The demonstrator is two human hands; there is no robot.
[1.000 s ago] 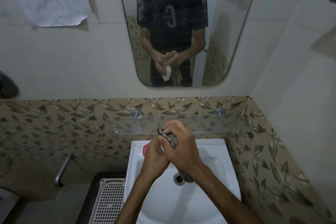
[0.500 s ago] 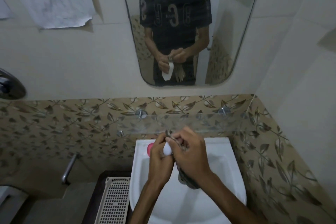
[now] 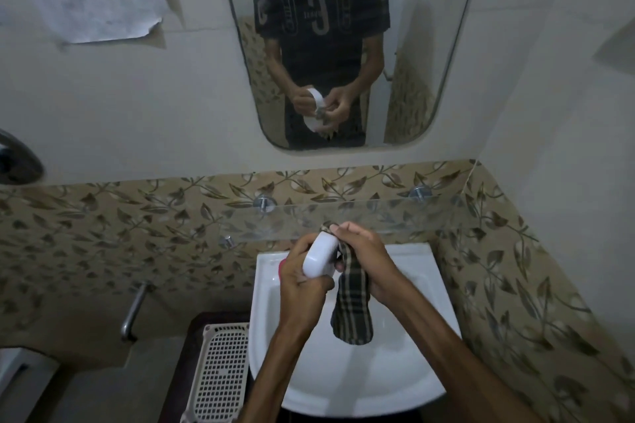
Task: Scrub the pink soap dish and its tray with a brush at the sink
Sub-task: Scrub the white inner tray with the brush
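We stood at the white ceramic sink, a smooth rounded basin below a wall mirror and a band of leaf-patterned tiles, with a clear glass shelf just above the basin. Beside the sink lay a white perforated plastic basket. Our right hand pinched a limp checked cloth, dark with pale stripes, which hung down over the basin; no brush showed. Our left hand curled around a glossy white oval tray, held above the sink's back edge and touching the cloth. A sliver of the pink soap dish peeked out behind that hand. We judged the tray was being wiped, while the dish remained to be done
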